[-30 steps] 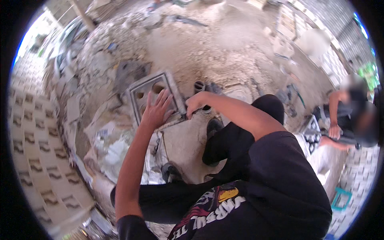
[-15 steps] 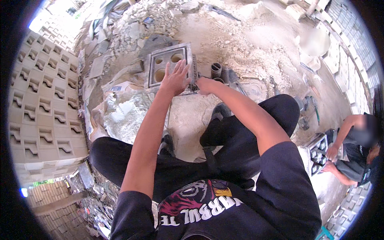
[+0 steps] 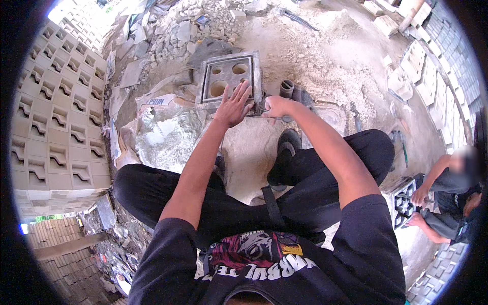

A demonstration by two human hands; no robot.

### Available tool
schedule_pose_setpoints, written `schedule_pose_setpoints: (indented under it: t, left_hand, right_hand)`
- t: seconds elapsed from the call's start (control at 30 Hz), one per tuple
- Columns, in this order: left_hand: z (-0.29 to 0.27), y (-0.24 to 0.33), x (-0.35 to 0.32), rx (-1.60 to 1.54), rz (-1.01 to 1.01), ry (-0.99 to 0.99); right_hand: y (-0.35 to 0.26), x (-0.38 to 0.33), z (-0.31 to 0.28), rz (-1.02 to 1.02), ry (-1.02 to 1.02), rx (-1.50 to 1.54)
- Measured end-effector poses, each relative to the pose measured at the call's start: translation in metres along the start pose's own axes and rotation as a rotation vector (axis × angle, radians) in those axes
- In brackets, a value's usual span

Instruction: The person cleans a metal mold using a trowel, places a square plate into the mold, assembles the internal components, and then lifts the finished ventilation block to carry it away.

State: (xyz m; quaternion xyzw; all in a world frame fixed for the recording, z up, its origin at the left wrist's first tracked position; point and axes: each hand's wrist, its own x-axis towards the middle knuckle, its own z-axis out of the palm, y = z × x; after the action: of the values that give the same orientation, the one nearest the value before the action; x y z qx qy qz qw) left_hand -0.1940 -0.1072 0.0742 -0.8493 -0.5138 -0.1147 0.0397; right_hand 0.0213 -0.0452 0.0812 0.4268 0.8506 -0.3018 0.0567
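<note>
Head view, looking down over my own lap: I am sitting on the dusty ground with legs in black trousers, both bare arms stretched forward to a square metal mould (image 3: 230,77) lying flat on the far side of my knees. The mould is straight ahead of me, slightly left of centre, with its near edge toward my hands.

My left hand (image 3: 233,105) lies flat with fingers spread apart, palm down on the near right part of the mould's top, gripping nothing. My right hand (image 3: 276,107) is just to the right of it, curled shut at the mould's near right corner; it seems to be closed on a small dark latch or handle there, but I cannot tell exactly what it holds. Both hands are about equally near the mould, the left one on it, the right one at its side.

Inside the mould's frame I see round holes, two larger and at least one smaller, set in a grey fill level with the rim. Just right of the mould stands a short dark pipe piece (image 3: 286,88). A grey heap of cement mix (image 3: 162,134) lies near left. A wall of stacked patterned blocks (image 3: 56,117) fills the far left. At the right edge another person (image 3: 447,198) crouches over a second mould (image 3: 401,203).
</note>
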Motion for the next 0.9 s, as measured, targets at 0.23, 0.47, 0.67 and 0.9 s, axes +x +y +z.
schedule_pose_setpoints:
  t: [0.23, 0.47, 0.67, 0.9]
  left_hand:
    - [-0.008, -0.022, -0.017, 0.052, -0.188, 0.134]
    - [-0.009, -0.044, -0.026, -0.01, -0.459, 0.152]
    - [-0.009, -0.038, -0.026, 0.005, -0.419, 0.096]
    - [-0.007, -0.027, -0.015, 0.054, -0.361, 0.084]
  right_hand:
    - [-0.014, -0.006, 0.04, 0.2, 0.099, 0.043]
    - [-0.042, -0.01, 0.05, 0.269, 0.036, 0.023]
    - [-0.015, -0.016, 0.035, 0.1, -0.047, 0.064]
    - [-0.01, -0.02, 0.006, 0.014, -0.037, 0.29]
